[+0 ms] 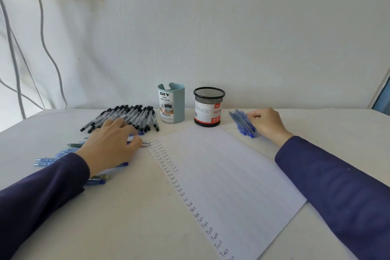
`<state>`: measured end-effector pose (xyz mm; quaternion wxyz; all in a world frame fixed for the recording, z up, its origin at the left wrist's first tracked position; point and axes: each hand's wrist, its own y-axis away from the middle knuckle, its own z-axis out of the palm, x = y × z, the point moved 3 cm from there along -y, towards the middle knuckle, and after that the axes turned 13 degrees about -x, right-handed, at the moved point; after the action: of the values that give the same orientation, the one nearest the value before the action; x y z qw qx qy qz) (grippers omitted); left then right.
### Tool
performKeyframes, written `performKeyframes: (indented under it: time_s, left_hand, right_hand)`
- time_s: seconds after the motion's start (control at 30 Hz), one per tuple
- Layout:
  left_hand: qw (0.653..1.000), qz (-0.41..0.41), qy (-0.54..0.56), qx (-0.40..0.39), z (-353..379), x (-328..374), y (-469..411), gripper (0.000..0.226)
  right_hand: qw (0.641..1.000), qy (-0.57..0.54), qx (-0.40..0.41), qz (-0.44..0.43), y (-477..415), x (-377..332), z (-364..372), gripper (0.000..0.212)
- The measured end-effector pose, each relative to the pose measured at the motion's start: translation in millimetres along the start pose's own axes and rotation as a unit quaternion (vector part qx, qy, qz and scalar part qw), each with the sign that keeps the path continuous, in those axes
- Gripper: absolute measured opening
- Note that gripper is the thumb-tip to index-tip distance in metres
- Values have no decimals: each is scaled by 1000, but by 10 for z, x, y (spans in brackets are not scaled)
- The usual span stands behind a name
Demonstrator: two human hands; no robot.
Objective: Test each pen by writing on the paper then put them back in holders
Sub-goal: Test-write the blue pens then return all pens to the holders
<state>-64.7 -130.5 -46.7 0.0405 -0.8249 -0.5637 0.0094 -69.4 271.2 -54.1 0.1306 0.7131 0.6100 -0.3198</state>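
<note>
At the far left of my view, a row of loose blue pens (45, 160) lies on the white tabletop (126, 217), fanned out side by side. My left hand (111, 143) sits palm down over the right part of that row, and its dark sleeve covers several of the pens. A clear-barrelled pen (145, 144) pokes out from under its fingertips, right at the paper's upper left corner. The hand is blurred, so I cannot tell whether its fingers pinch that pen or only lie over it.

Just above the left hand, a pile of black-capped pens (126, 116) lies along the back of the tabletop, near the knuckles. To its right a teal holder (172, 103) stands upright against the wall, then a black mesh holder (209, 107) with a red and white label. I see no pens standing in either.

The paper (221, 175) runs slantwise from below the holders down to the lower right, between my two arms. A column of handwritten "Test" runs along its left edge.

Right of the mesh holder, a blue pen bundle (242, 122) lies on the tabletop. My right hand (268, 122) has its fingers curled onto the bundle's right side, grasping it.
</note>
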Motion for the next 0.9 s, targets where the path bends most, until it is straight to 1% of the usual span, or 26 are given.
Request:
performKeyframes:
  time_s: [0.13,0.27,0.3,0.4,0.5,0.6,0.7,0.8,0.9]
  left_hand:
    - [998,37,49,25,26,0,-9,32]
    - [996,41,67,30,24,-6,-13,32]
    - [996,41,68,33,20,-10,-10,31]
    - [996,34,65,45,19,-17,4,29]
    - [997,26,57,37,12,-17,16,29]
    - [997,25,57,50,-46,-28,22,25]
    - [997,-17,34,73,-139,-116,28,28]
    - [996,-65,-3,64,-204,-231,54,33]
    - [995,-83,-18,49,-269,-338,89,40]
  right_hand:
    - [1000,16,-14,-14,38,-67,37,28]
    - [994,46,-93,-41,98,-147,118,32]
    - [993,58,-98,-45,115,-164,134,33]
    - [994,55,-72,-56,83,-149,140,41]
    - [996,32,-47,-66,34,-151,138,30]
    - [991,72,-25,-107,-15,-153,161,26]
    - [987,78,-21,-140,-7,-218,180,23]
    - [983,80,-12,-165,11,-239,202,22]
    - [980,67,7,-185,55,-271,206,21]
